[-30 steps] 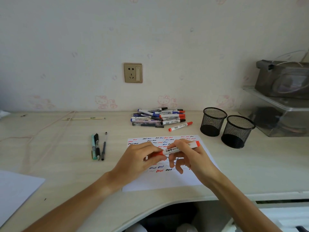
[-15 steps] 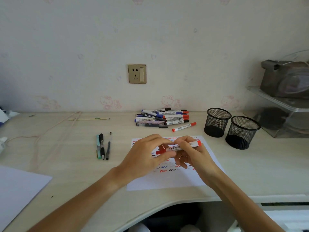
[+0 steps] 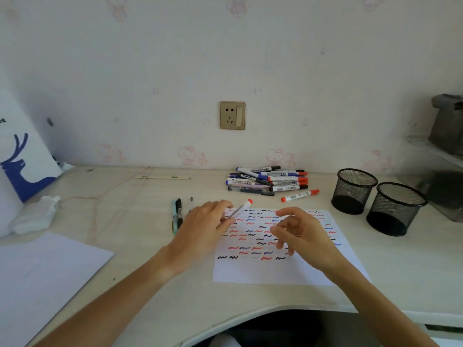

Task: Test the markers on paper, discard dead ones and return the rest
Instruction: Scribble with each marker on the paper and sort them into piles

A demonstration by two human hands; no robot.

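While the left hand point(image 3: 204, 222) grips a red-capped marker point(image 3: 241, 208) above the squiggle-filled paper point(image 3: 283, 270), the right hand point(image 3: 299, 230) hangs loosely curled, empty; a pile of markers point(image 3: 266, 181) waits, both mesh cups point(image 3: 354, 190) look empty.

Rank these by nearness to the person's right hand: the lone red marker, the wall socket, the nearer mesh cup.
From the right hand:
1. Lone red marker, just beyond it on the desk.
2. Nearer mesh cup, off to the right.
3. Wall socket, up on the wall behind.
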